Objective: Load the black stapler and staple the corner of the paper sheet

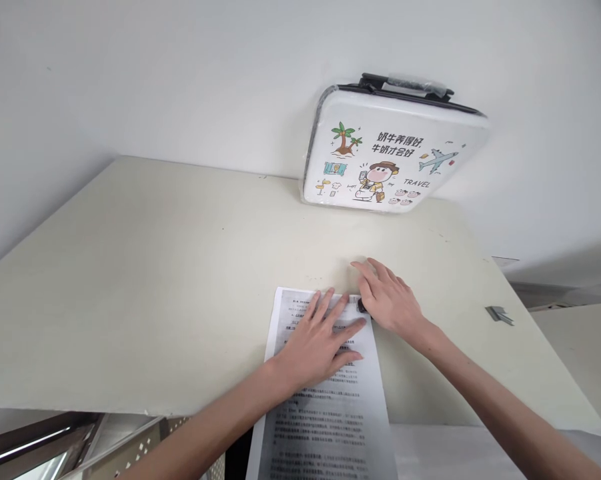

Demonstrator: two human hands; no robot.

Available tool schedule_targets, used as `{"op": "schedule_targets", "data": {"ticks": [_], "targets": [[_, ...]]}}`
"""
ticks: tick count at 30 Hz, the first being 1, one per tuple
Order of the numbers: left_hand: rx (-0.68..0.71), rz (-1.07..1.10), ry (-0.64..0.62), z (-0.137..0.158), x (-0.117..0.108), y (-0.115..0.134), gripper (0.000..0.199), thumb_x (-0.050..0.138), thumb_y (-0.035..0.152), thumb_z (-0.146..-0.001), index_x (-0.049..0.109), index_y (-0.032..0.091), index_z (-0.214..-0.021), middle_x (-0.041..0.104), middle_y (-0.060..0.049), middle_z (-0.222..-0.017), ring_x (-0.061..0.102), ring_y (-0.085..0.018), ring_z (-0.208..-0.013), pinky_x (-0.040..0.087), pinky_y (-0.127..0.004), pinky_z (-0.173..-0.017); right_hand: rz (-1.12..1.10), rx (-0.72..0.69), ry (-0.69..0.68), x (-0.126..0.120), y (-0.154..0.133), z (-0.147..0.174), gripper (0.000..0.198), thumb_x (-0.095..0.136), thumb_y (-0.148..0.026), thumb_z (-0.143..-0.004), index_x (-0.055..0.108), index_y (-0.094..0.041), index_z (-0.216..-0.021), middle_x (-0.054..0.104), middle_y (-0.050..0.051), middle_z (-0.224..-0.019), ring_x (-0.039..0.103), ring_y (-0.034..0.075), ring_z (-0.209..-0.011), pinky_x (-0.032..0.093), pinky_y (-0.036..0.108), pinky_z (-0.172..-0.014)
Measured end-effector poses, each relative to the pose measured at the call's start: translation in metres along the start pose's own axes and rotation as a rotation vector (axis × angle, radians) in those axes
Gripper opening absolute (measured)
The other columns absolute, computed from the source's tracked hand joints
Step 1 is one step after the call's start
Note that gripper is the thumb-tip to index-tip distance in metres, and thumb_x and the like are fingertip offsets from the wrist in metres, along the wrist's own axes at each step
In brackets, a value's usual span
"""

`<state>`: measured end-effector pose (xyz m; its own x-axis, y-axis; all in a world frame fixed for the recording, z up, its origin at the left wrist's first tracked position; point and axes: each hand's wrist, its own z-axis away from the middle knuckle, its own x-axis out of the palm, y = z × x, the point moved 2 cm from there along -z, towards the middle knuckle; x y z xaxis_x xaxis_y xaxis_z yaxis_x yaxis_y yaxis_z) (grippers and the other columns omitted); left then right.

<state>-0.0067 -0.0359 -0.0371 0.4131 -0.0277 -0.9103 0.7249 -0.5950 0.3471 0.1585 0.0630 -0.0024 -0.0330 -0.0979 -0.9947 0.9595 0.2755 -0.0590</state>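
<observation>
Printed sheets (320,427) lie on the pale table, their lower end reaching past its front edge. My left hand (313,347) rests flat on their upper part with its fingers spread. At the top right corner of the sheets, my right hand (390,300) curves over what looks like a small black stapler (361,306). Only the stapler's dark end shows at the paper's corner; the palm and fingers hide the rest. Some grey metal strips (500,315), which look like staples, lie on the table to the right of my right hand.
A white case (390,150) with cartoon prints and a black handle stands at the back of the table (130,287), near the wall. Below the front left edge is a perforated beige surface (145,443) beside dark framing. Another pale surface (580,340) lies at the right.
</observation>
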Motion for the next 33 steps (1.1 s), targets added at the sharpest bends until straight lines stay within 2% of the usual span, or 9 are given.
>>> {"op": "schedule_targets", "data": {"ticks": [6, 17, 21, 24, 26, 28, 30, 33], "targets": [[-0.005, 0.000, 0.012, 0.000, -0.001, -0.001, 0.061, 0.041, 0.063, -0.105, 0.041, 0.033, -0.158, 0.025, -0.008, -0.173, 0.014, -0.036, -0.161, 0.015, -0.060, -0.130, 0.083, -0.074, 0.101, 0.006, -0.005, 0.001, 0.053, 0.030, -0.027, -0.104, 0.051, -0.025, -0.152, 0.045, 0.015, -0.161, 0.045, 0.034, -0.146, 0.045, 0.055, -0.110], [-0.007, 0.023, 0.009, 0.001, -0.002, -0.002, 0.061, 0.040, 0.062, -0.106, 0.036, 0.036, -0.161, 0.021, -0.004, -0.174, 0.013, -0.034, -0.162, 0.017, -0.061, -0.129, 0.111, -0.097, 0.104, 0.013, -0.009, -0.003, 0.052, 0.034, -0.026, -0.103, 0.049, -0.024, -0.153, 0.047, 0.017, -0.159, 0.046, 0.037, -0.144, 0.042, 0.060, -0.110], [-0.008, 0.025, 0.000, 0.002, -0.003, -0.002, 0.060, 0.039, 0.061, -0.107, 0.038, 0.034, -0.160, 0.023, -0.006, -0.173, 0.011, -0.033, -0.162, 0.016, -0.060, -0.130, 0.055, -0.095, 0.082, 0.010, -0.008, -0.002, 0.053, 0.031, -0.028, -0.104, 0.047, -0.024, -0.155, 0.047, 0.016, -0.160, 0.048, 0.035, -0.143, 0.044, 0.057, -0.109], [-0.004, 0.020, 0.000, 0.002, -0.002, -0.002, 0.057, 0.039, 0.060, -0.107, 0.043, 0.033, -0.157, 0.025, -0.006, -0.173, 0.010, -0.034, -0.162, 0.016, -0.059, -0.130, -0.075, -0.040, 0.065, 0.004, -0.003, 0.000, 0.052, 0.026, -0.035, -0.107, 0.048, -0.027, -0.154, 0.049, 0.013, -0.160, 0.049, 0.032, -0.144, 0.044, 0.056, -0.110], [-0.004, 0.019, -0.001, 0.003, -0.002, -0.003, 0.056, 0.039, 0.060, -0.107, 0.045, 0.033, -0.156, 0.025, -0.006, -0.173, 0.010, -0.034, -0.162, 0.017, -0.059, -0.130, -0.204, -0.008, 0.084, 0.000, 0.002, 0.002, 0.050, 0.025, -0.041, -0.108, 0.058, -0.028, -0.143, 0.053, 0.009, -0.156, 0.053, 0.030, -0.140, 0.045, 0.052, -0.110], [-0.008, 0.018, -0.007, 0.003, -0.003, -0.003, 0.055, 0.040, 0.059, -0.107, 0.045, 0.033, -0.156, 0.024, -0.006, -0.173, 0.010, -0.034, -0.162, 0.018, -0.059, -0.130, -0.335, 0.001, 0.123, -0.003, 0.008, 0.005, 0.050, 0.025, -0.044, -0.108, 0.071, -0.026, -0.116, 0.061, 0.006, -0.147, 0.061, 0.027, -0.129, 0.049, 0.045, -0.103], [-0.011, 0.017, -0.012, 0.003, -0.003, -0.004, 0.055, 0.040, 0.059, -0.108, 0.045, 0.033, -0.156, 0.023, -0.006, -0.174, 0.011, -0.034, -0.162, 0.018, -0.059, -0.130, -0.438, -0.008, 0.175, -0.005, 0.013, 0.009, 0.054, 0.024, -0.045, -0.109, 0.069, -0.025, -0.087, 0.069, 0.005, -0.132, 0.069, 0.024, -0.111, 0.051, 0.039, -0.092], [-0.008, 0.014, -0.016, 0.004, -0.005, -0.006, 0.054, 0.041, 0.058, -0.108, 0.045, 0.034, -0.156, 0.021, -0.003, -0.174, 0.015, -0.033, -0.161, 0.018, -0.057, -0.130, -0.486, -0.026, 0.248, -0.005, 0.018, 0.016, 0.055, 0.025, -0.045, -0.109, 0.059, -0.024, -0.072, 0.074, 0.006, -0.098, 0.067, 0.020, -0.079, 0.047, 0.034, -0.074]]}}
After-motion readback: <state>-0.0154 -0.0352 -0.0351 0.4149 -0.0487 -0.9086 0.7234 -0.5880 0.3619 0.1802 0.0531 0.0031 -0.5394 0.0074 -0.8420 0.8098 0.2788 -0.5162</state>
